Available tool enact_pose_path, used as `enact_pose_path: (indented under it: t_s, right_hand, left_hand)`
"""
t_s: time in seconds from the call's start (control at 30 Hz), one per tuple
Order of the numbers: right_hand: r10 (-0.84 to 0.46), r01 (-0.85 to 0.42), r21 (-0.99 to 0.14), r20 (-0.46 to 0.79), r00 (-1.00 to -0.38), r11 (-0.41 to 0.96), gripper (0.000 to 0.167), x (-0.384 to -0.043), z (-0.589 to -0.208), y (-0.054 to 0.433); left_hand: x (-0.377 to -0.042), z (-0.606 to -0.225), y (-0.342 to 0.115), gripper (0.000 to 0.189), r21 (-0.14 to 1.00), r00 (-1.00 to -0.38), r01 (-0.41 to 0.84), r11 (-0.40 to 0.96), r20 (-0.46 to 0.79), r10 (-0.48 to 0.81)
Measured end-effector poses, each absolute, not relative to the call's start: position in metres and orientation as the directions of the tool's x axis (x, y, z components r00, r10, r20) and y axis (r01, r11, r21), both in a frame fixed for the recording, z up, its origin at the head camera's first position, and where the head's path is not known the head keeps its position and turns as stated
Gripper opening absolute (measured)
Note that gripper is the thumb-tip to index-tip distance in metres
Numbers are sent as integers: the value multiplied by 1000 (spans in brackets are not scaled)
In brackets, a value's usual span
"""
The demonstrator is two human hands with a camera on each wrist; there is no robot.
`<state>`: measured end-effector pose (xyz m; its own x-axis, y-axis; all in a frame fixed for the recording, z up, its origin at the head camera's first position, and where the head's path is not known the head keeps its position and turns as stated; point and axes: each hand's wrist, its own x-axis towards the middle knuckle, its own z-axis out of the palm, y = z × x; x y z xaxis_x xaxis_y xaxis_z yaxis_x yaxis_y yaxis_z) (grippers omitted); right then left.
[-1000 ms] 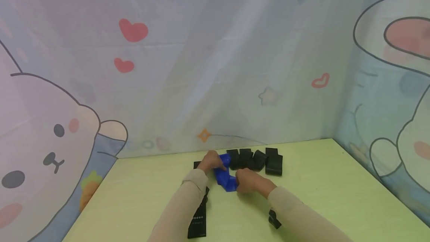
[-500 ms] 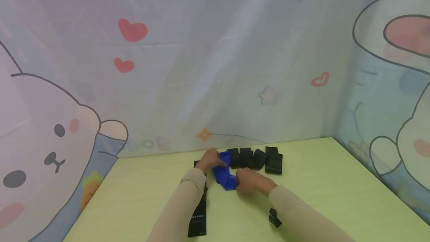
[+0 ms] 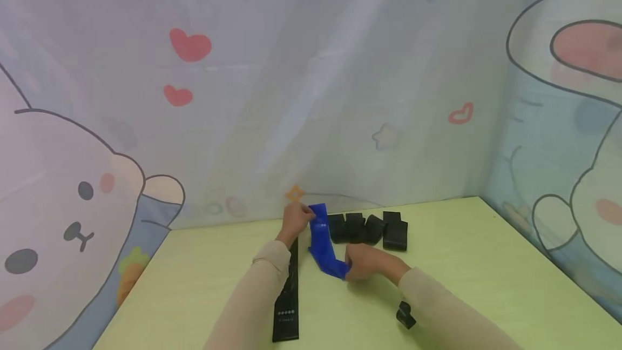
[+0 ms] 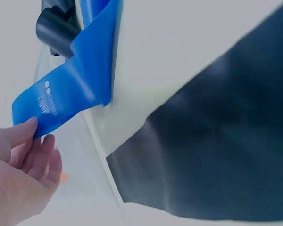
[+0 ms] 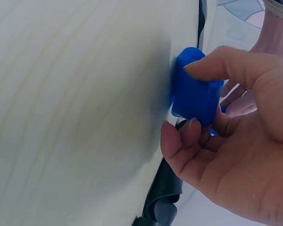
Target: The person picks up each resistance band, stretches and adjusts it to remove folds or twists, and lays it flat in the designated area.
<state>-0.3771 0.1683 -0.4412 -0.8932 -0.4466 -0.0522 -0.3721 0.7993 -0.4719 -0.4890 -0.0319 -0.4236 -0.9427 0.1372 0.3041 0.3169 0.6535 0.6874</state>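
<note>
A blue resistance band (image 3: 320, 239), printed with dots and the word "Light" in the left wrist view, is stretched between both hands near the table's back edge. My left hand (image 3: 295, 220) pinches its far end between thumb and fingers. With thumb and curled fingers, my right hand (image 3: 363, 261) grips the near end, which looks folded or rolled in the right wrist view. A long flat black band (image 3: 286, 312) lies on the table under my left forearm, partly hidden by it. Several rolled or folded black bands (image 3: 355, 228) sit just right of the blue one.
A small black roll (image 3: 405, 315) lies beside my right forearm, partly covered by the sleeve. The pale yellow table (image 3: 466, 274) ends at a printed cloth backdrop (image 3: 340, 96) behind and at the right.
My left hand has moved away toward the back edge, drawing the blue band out straighter and longer. My right hand has shifted slightly to the right.
</note>
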Motion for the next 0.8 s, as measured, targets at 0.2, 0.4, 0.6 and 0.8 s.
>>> enact_pose_path:
  t_s: [0.2, 0.4, 0.6, 0.8]
  right_hand:
    - [-439, -339, -551, -57, -896, 763, 7, -364, -436, 174]
    - [-387, -196, -699, -125, -914, 688, 17, -355, -431, 176]
    - [-411, -51, -850, -200, -890, 524, 18, -350, -428, 177]
    - [-459, 60, -922, -246, -854, 382, 31, -348, -424, 177]
  left_hand:
    - [-495, -419, -44, 4, 806, -935, 285, 518, 353, -35]
    - [-498, -412, -53, 14, 860, -930, 284, 423, 355, -96]
    - [-497, -411, -54, 19, 858, -939, 258, 444, 331, -94]
    - [-499, -414, -55, 22, 872, -947, 240, 427, 307, -96]
